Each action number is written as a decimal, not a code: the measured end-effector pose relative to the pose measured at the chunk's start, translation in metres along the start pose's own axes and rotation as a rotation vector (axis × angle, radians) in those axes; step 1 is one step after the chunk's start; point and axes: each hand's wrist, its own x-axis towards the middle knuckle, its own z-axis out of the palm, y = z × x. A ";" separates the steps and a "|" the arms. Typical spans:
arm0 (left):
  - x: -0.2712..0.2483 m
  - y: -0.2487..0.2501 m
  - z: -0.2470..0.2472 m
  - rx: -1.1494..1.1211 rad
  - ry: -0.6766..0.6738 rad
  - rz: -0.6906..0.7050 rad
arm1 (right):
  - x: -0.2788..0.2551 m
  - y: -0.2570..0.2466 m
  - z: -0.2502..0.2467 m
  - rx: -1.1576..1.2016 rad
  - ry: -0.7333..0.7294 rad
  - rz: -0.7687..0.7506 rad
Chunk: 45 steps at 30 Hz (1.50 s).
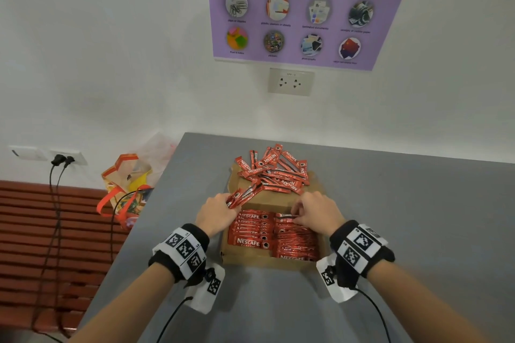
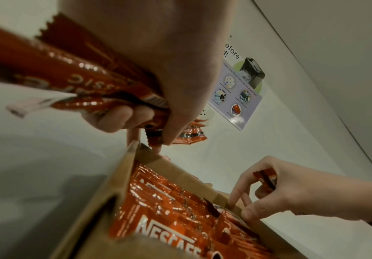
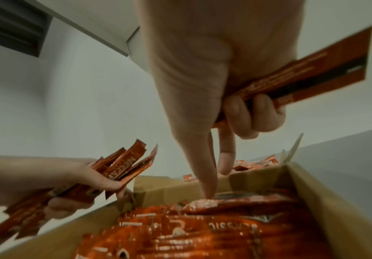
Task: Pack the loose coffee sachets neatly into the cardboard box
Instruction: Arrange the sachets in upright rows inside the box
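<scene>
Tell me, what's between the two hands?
In the head view, between the left hand and the right hand lie the packed sachets in the cardboard box.

At your twelve o'clock hangs a shredder poster point(image 1: 303, 11) above a wall socket point(image 1: 290, 81); at nine, a colourful bag point(image 1: 126, 186) beside the grey counter point(image 1: 404, 203).

- Poster point(image 1: 303, 11) on wall: large "you shred!", below it "Before using the paper shredder, make sure these items are not in your pile"; small captions partly legible: "Post-it notes", "stickers", "photographs", "laminated documents".
- Packed sachets point(image 1: 252, 241) in cardboard box point(image 1: 267, 262): "NESCAFE CLASSIC" in white.
- Loose sachets point(image 1: 274, 172) in pile behind box: "NESCAFE".
- Sachets in left hand point(image 3: 123, 168): "NESCAFE" partly readable.
- Wall socket point(image 1: 290, 81): tiny label, illegible.
- Wrist bands point(image 1: 185, 248): square coded markers, small characters unreadable.
</scene>
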 end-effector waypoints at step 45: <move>0.009 -0.024 0.010 0.149 -0.013 0.021 | 0.013 -0.004 -0.007 -0.305 0.005 -0.135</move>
